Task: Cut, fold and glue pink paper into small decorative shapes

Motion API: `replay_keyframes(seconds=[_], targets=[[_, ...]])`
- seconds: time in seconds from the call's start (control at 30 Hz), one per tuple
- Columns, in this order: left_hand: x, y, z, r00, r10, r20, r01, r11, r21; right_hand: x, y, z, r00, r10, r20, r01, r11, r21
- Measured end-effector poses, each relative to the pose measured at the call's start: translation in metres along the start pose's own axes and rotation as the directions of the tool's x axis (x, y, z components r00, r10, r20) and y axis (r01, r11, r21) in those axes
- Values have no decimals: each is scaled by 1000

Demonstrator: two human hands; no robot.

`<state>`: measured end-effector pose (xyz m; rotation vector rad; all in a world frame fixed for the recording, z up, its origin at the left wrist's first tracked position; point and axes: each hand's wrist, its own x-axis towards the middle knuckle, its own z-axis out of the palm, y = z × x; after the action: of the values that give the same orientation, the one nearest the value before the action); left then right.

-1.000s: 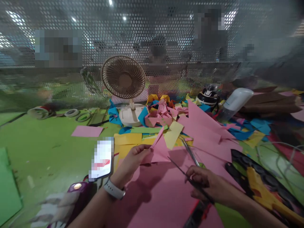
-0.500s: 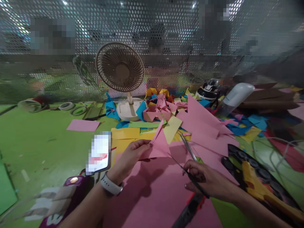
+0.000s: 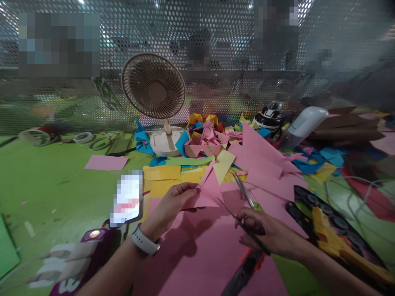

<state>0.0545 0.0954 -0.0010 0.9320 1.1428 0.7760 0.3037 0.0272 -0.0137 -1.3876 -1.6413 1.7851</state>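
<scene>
Between the thumb and fingers of my left hand (image 3: 182,197) is a folded piece of pink paper (image 3: 211,191), its narrow point standing up. My right hand (image 3: 262,230) is closed around a slim dark pointed tool (image 3: 251,236); whether it is tweezers or scissors I cannot tell. The tool's thin tip lies at the paper's lower right part. A large pink sheet (image 3: 197,263) spreads under both hands. Just beyond my right fingers lies a silver two-pronged tool (image 3: 243,189), partly hidden. Below that hand rests a grey-and-red tool (image 3: 243,273).
A fan (image 3: 157,92) stands at the back beside a heap of folded paper pieces (image 3: 205,142). To the left are a lit phone (image 3: 127,201) and a purple device (image 3: 89,255). A yellow-handled tool (image 3: 327,230) and white-topped bottle (image 3: 308,121) are on the right.
The view has shifted slightly. Both hands keep their holds, and the dark tool's tip sits a little further in over the pink paper.
</scene>
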Motion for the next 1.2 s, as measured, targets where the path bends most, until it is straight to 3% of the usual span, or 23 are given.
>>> replay_keyframes(seconds=[1.2], targets=[[0,1,4,999,4,32,-5,1000,27,0,8,0,1000,-7,6,7,994,105]])
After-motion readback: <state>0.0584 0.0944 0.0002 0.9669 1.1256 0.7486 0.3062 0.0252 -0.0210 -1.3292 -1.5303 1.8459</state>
